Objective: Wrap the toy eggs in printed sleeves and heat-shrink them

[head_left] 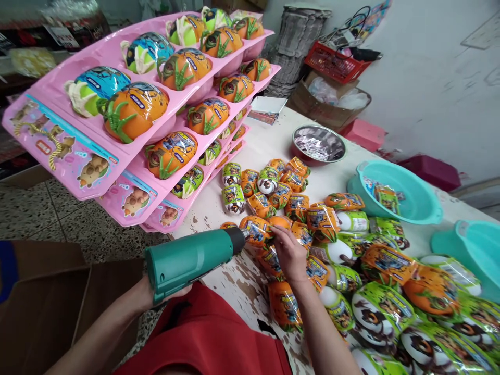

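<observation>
My left hand (pixel 150 291) grips a green heat gun (pixel 191 259) whose black nozzle points at an orange wrapped toy egg (pixel 255 230) on the white table (pixel 242 284). My right hand (pixel 289 253) rests on that egg with its fingers curled around it, among several orange and green wrapped eggs (pixel 375 281) spread over the table.
Stacked pink display trays (pixel 66 140) filled with eggs stand at the left. A metal bowl (pixel 318 144) sits at the back. Two teal basins (pixel 410 192) are at the right. Cardboard boxes (pixel 58 291) lie on the floor at the lower left.
</observation>
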Tool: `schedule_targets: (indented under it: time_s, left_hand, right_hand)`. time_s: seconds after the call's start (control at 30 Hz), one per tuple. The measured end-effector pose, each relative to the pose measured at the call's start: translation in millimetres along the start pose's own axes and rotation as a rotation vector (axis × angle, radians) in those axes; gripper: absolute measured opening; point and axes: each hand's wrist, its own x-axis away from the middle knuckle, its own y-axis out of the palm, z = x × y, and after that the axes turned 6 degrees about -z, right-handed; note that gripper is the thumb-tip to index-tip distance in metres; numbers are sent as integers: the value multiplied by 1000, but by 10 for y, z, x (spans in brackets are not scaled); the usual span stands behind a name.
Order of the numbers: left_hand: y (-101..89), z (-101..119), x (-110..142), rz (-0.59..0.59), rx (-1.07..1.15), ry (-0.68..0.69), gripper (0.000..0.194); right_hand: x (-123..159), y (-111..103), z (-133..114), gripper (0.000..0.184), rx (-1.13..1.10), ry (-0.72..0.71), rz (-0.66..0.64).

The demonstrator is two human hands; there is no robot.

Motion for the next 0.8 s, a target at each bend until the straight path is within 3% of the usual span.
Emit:
schedule_targets:
  time_s: [0.2, 0.4, 0.5, 0.57, 0.8]
  left_hand:
    - [-24, -32, -279, -76, 114, 110, 27]
    - [-54, 25, -200, -106, 187, 41, 13]
    - [-17, 39, -89, -163, 167, -9, 14]
    - [45, 51, -88, -164, 181, -5, 18]
    - [217, 24, -455, 1, 76, 77, 23]
  right_hand:
    - [22, -26, -25, 20, -153, -11, -188]
    - [104, 83, 266, 25, -447, 337, 13]
    - [130, 154, 340, 30, -370, 435, 84]
    - [131, 202, 327, 29, -262, 402, 72]
    - [100, 285, 256, 29, 288, 5, 18]
